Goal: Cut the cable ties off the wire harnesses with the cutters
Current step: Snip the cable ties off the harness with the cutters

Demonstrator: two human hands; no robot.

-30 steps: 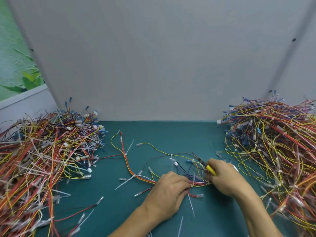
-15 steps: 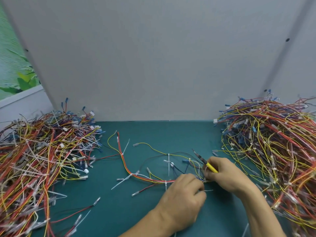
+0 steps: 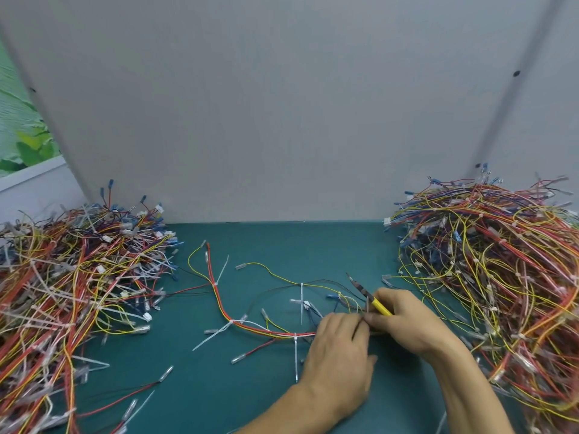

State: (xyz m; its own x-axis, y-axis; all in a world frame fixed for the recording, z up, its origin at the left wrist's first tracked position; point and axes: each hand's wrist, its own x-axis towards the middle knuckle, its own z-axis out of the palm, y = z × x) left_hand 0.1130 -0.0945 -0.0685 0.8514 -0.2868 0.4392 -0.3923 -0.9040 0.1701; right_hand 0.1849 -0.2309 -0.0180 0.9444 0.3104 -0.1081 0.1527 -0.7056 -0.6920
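Observation:
One wire harness (image 3: 225, 311) of red, yellow and black wires lies spread on the green mat, bound by white cable ties (image 3: 301, 296) with long tails. My left hand (image 3: 340, 355) pinches the harness at its right end, palm down. My right hand (image 3: 407, 321) touches the left fingertips and grips the yellow-handled cutters (image 3: 366, 294), whose dark jaws point up and left, away from the wires. Whether the jaws are open is too small to tell.
A big heap of harnesses (image 3: 495, 277) fills the right side, another heap (image 3: 69, 292) mixed with white ties the left. The green mat (image 3: 282, 245) ends at a grey back panel (image 3: 282, 104). Loose wires (image 3: 125, 399) lie at the front left.
My left hand slid right along the harness, pulling it straighter, and met my right hand. More of the harness and its ties is now uncovered. The cutters stayed raised.

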